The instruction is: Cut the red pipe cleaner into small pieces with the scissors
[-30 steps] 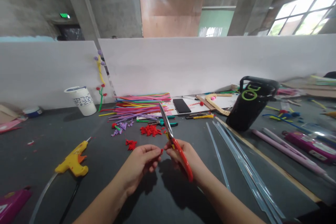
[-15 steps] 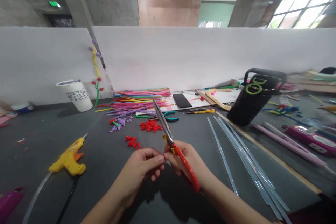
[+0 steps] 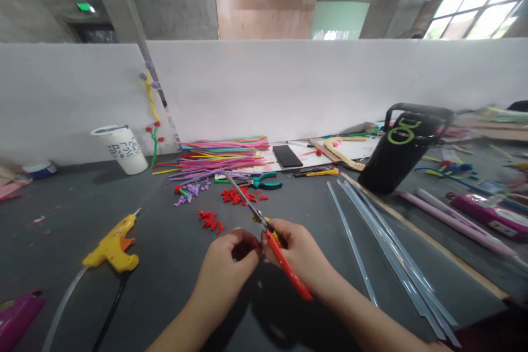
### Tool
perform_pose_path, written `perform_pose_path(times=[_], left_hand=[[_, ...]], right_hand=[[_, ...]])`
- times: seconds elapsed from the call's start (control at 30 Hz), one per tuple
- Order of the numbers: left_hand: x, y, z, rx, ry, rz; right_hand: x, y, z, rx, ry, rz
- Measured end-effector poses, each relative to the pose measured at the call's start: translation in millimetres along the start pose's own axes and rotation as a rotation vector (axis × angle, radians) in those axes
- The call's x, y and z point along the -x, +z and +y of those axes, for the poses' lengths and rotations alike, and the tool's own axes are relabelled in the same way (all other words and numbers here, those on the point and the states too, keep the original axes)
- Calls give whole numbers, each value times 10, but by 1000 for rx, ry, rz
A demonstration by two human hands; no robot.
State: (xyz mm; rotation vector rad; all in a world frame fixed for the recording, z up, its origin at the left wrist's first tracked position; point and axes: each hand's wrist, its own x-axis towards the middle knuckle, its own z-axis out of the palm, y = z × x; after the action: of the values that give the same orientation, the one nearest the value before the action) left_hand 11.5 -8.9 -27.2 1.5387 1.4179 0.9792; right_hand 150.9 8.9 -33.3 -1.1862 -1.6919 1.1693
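My right hand (image 3: 299,247) is wrapped round a pair of scissors (image 3: 289,267) with red handles, its blades pointing up and to the left. A bit of yellow (image 3: 281,239) shows by the scissors in that hand. My left hand (image 3: 229,264) is closed in a pinch, its fingertips meeting those of the right hand. Whatever lies between the fingertips is too small and hidden to make out. Beyond the hands lie small red pieces in two heaps, a nearer heap (image 3: 210,221) and a farther heap (image 3: 237,196), the latter partly behind the blades. Purple pieces (image 3: 193,192) lie left of them.
A yellow glue gun (image 3: 113,245) with its cable lies left. Colourful pipe cleaners (image 3: 223,154), a phone (image 3: 287,156) and teal-handled pliers (image 3: 266,181) are at the back. Clear glue sticks (image 3: 388,247) and a black bottle (image 3: 402,154) stand or lie right, a white cup (image 3: 126,151) left.
The scissors have tilted farther left, their blades now lower over the red pieces. Several red bits now show beside the farther heap. My left hand has turned slightly, fingertips still at the right hand.
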Motion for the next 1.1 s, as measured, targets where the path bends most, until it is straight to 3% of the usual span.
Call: perform_pose_path(times=[0.33,0.53,0.73,0.9,1.1], left_hand=[[-13,5,-10,112,-57,-72],[-41,-28,0,437,-214,-10],[-55,-165,30,767,-198,84],[-28,-189,80,798,-115,137],[4,-176,64,816,-97,153]], right_hand=[[17,-18,-9,147,-36,10],[32,-58,-46,223,-84,64],[143,-104,-79,603,-103,78],[211,-99,12,837,-149,93],[234,-109,49,938,-164,76]])
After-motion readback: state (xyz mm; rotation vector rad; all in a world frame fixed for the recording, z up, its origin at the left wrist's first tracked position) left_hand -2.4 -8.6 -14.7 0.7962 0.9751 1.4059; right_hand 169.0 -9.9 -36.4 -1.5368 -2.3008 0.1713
